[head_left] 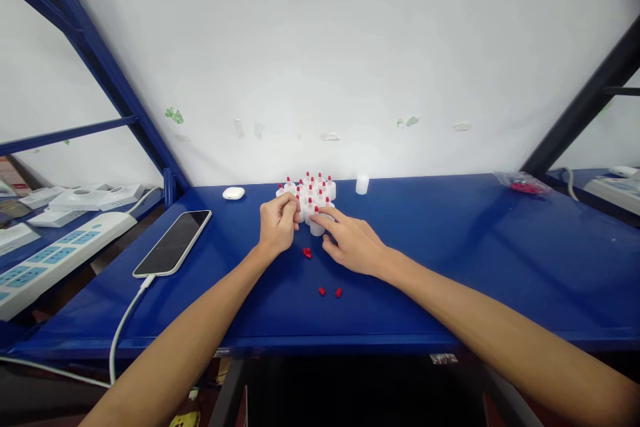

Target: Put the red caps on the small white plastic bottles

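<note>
A tight cluster of small white bottles with red caps stands on the blue tabletop, near the wall. At its front left is my left hand, fingers curled closed; whatever they hold, if anything, is hidden. My right hand reaches in from the right. Its fingers lie across the frontmost white bottle, with the thumb low on that bottle's right side. Loose red caps lie in front of the bottles, and two more red caps sit closer to the table's front edge.
A white cylindrical piece stands right of the cluster. A white earphone case and a phone on a cable lie left. A clear bag with red pieces rests at the far right. Blue frame posts and a power strip border the left.
</note>
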Demonstrator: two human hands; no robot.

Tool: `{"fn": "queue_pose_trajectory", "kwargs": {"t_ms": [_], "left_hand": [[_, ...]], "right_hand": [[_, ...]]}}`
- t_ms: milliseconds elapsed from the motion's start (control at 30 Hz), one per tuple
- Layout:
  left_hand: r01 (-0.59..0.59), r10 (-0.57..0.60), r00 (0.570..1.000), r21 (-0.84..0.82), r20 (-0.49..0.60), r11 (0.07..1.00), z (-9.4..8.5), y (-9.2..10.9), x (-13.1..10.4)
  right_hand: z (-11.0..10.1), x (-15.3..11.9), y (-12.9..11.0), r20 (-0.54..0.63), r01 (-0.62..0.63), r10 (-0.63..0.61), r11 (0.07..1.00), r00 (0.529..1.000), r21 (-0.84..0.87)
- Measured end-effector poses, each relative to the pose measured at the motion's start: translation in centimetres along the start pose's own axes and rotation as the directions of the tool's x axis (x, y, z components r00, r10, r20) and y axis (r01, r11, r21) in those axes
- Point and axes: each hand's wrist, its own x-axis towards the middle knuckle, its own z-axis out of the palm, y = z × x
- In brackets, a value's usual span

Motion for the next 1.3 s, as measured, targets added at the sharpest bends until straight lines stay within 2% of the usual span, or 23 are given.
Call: {"fn": "queue_pose_trajectory", "kwargs": {"t_ms": [67,133,200,267,300,367,467,567,667,733,867,967,1067,1300], "left_hand": [[0.019,-0.018,1.000,-0.049,0.016,0.999,0.0,0.0,0.0],[0.053,-0.053,0.999,-0.107,-0.001,0.993,-0.1,-0.1,0.1],[0.079,-0.085,0.996,-0.171,-0.026,0.982,-0.1,-0.1,0.4],[0.086,-0.094,0.995,-0.260,-0.020,0.962,-0.1,0.0,0.6],[0.087,-0.092,0.996,-0.314,-0.001,0.945,0.0,0.0,0.6],[0.094,-0.082,0.996,-0.402,0.045,0.911,0.2,0.2,0.6],[0.100,-0.074,0.994,-0.414,0.079,0.905,0.5,0.6,0.3],[0.075,-0.053,0.996,-0.342,0.073,0.937,0.6,0.6,0.1],[0.084,-0.063,0.995,-0.315,0.076,0.945,0.4,0.4,0.2],[0.114,-0.083,0.991,-0.323,0.110,0.939,0.2,0.3,0.3],[0.164,-0.096,0.973,-0.334,0.210,0.928,0.2,0.1,0.5],[0.182,-0.107,0.962,-0.300,0.250,0.937,0.2,0.1,0.5],[0.188,-0.122,0.963,-0.274,0.242,0.943,0.1,0.3,0.6],[0.202,-0.123,0.970,-0.412,0.212,0.889,-0.7,0.6,1.3]], "right_hand": [[-0.3,0.1,0.3,-0.055,-0.007,0.007,1.000,0.998,-0.003],[-0.7,0.4,1.6,-0.167,-0.057,0.055,0.998,0.984,-0.003],[-1.1,0.8,4.0,-0.293,-0.175,0.164,0.985,0.942,-0.009],[-1.3,1.1,7.0,-0.355,-0.327,0.289,0.944,0.889,-0.051],[-1.2,1.1,8.4,-0.342,-0.387,0.340,0.919,0.876,-0.077],[-0.8,1.2,10.9,-0.237,-0.460,0.426,0.881,0.873,-0.113],[0.0,1.1,12.8,-0.079,-0.461,0.455,0.880,0.887,-0.109],[0.7,1.2,12.8,-0.034,-0.390,0.389,0.920,0.920,-0.028],[0.9,1.3,12.3,-0.088,-0.385,0.390,0.920,0.917,0.070],[1.1,1.3,12.0,-0.123,-0.395,0.406,0.913,0.906,0.104],[1.6,1.3,11.6,-0.161,-0.342,0.368,0.924,0.916,0.170],[1.7,1.4,11.5,-0.175,-0.312,0.343,0.932,0.923,0.184],[1.5,1.4,11.4,-0.175,-0.281,0.309,0.945,0.935,0.169],[1.5,1.5,11.1,-0.199,-0.275,0.300,0.950,0.933,0.146]]}}
